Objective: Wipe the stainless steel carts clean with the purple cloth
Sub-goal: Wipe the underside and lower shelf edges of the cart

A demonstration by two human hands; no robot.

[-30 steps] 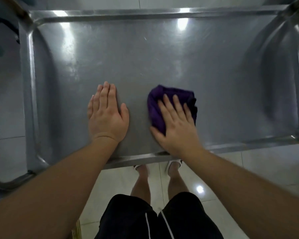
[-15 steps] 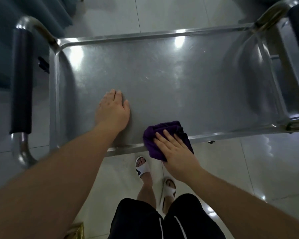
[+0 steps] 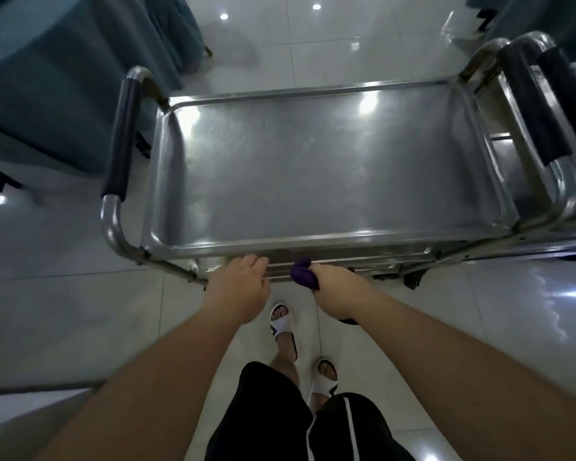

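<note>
Both hands left the tray top: my right hand (image 3: 335,283) now pinches the purple cloth (image 3: 304,276) bunched at the cart (image 3: 313,181) front rail (lower edge next, I think); left hand (image 3: 238,283) rests there, fingers relaxed.

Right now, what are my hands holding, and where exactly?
Right hand grips the bunched purple cloth, its end sticking out. Left hand holds nothing visible, fingers at the cart's near rail.

A stainless steel cart (image 3: 330,181) stands in front of you, its shallow, shiny top tray seen from above, long side running nine to three o'clock. Dark padded handles arch over both short ends. The purple cloth (image 3: 302,276) is bunched into a small wad against the rails under the near edge, at six o'clock of the tray.
</note>
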